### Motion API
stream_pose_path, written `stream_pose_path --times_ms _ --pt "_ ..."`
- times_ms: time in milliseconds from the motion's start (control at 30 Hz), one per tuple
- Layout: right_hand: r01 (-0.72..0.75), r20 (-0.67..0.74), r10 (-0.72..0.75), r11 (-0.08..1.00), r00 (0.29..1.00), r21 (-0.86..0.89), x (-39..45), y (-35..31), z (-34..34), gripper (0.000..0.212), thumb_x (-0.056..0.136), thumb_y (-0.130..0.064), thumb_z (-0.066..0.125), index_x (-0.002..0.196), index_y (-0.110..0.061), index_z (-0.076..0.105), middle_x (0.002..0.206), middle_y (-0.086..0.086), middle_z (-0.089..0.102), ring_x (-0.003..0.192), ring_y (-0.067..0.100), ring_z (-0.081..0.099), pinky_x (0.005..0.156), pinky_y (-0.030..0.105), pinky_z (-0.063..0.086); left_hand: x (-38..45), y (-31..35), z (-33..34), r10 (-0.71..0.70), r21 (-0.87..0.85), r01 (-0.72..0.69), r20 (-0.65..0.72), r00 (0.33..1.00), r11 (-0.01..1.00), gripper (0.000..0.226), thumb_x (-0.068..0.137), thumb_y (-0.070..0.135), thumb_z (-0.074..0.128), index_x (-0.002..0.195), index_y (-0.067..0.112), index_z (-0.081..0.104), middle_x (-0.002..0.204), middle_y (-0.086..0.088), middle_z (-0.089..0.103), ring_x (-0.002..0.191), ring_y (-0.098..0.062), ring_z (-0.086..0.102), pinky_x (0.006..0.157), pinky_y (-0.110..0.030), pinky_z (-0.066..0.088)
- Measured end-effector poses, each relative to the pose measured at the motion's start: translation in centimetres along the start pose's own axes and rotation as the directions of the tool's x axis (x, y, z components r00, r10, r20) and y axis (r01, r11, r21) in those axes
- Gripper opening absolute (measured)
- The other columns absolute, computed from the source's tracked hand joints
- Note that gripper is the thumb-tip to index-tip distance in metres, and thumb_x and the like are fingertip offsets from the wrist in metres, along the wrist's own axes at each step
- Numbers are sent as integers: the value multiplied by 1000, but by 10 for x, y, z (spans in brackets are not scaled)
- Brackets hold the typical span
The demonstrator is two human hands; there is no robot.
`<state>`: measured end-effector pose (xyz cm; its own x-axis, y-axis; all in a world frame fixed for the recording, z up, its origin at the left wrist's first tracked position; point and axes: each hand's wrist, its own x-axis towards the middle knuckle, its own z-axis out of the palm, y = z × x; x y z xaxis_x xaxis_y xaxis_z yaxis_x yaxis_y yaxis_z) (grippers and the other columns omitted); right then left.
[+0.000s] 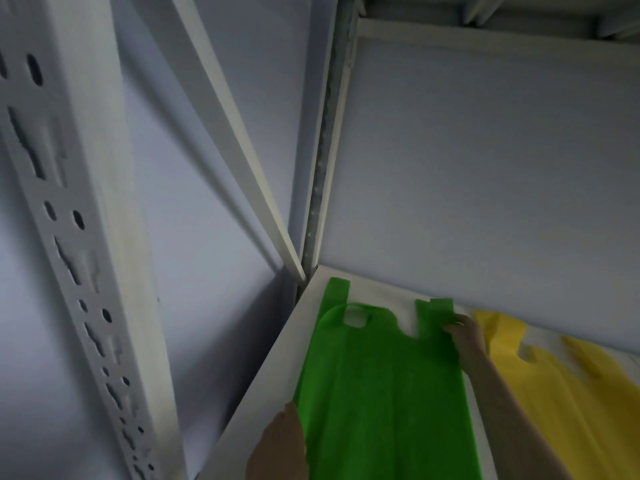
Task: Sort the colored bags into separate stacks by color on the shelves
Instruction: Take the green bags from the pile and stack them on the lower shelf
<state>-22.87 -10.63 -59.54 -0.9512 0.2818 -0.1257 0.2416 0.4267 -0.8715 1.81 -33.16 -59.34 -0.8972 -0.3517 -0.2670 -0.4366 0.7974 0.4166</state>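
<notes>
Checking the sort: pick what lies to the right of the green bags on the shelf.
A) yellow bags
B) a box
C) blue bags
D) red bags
A: yellow bags lie flat on the shelf just right of the green bags, beyond the right hand.

green bags (pixel 384 393) are lying flat in a stack on the white shelf (pixel 263 382), handles pointing toward the back wall. yellow bags (pixel 581 393) are lying just beside them on my right, slightly rumpled.
</notes>
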Motion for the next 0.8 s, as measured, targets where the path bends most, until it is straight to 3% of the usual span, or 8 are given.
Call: stream_pose_path --times_ms 100,200,400,500,600,700,800 --pt "-6 44 8 998 999 -60 8 8 2 37 84 6 49 120 6 56 98 23 63 89 36 61 83 46 51 3 2 3 50 38 -51 25 998 998 56 101 14 36 149 5 9 146 -5 39 134 -14 43 111 -20 29" --pt "-33 125 53 987 991 -159 13 15 5 36 84 6 48 118 9 59 107 30 64 92 35 60 80 40 50 6 1 7 5 -2 -5 5 1000 1000 55 100 15 39 148 7 12 143 -3 42 131 -12 45 108 -19 31" --pt "-3 153 46 963 987 -270 -2 5 -3 32 88 2 49 118 11 55 96 19 56 88 29 53 73 34 42 3 0 6 -19 -25 21 76 997 999 58 98 13 44 147 10 14 137 -3 47 126 -16 49 107 -25 36" --pt "5 143 42 948 989 -318 -14 4 -7 38 89 -3 52 126 8 49 115 26 58 107 38 57 91 43 49 0 2 1 -21 -69 29 125 992 997 60 96 6 44 146 10 12 130 -9 54 119 -20 56 99 -30 44" --pt "5 182 69 927 981 -376 -32 11 -13 43 88 -7 56 127 6 48 109 20 57 101 33 56 92 44 47 5 7 -9 -46 -37 54 180 983 998 60 96 8 44 147 8 12 129 -13 55 116 -23 59 95 -34 49" --pt "3 200 94 898 975 -440 -64 17 -21 47 86 -15 60 127 3 47 121 21 57 112 35 55 98 45 46 24 19 -25 -79 58 73 109 991 996 44 96 14 46 136 7 30 130 -11 48 118 -23 54 93 -32 47" --pt "-11 177 132 828 975 -561 -101 20 -27 53 90 -23 53 134 1 38 135 21 45 127 36 43 107 40 37 49 37 -31 -65 62 59 93 994 996 48 95 15 48 138 6 30 138 -16 40 125 -29 47 100 -38 45"
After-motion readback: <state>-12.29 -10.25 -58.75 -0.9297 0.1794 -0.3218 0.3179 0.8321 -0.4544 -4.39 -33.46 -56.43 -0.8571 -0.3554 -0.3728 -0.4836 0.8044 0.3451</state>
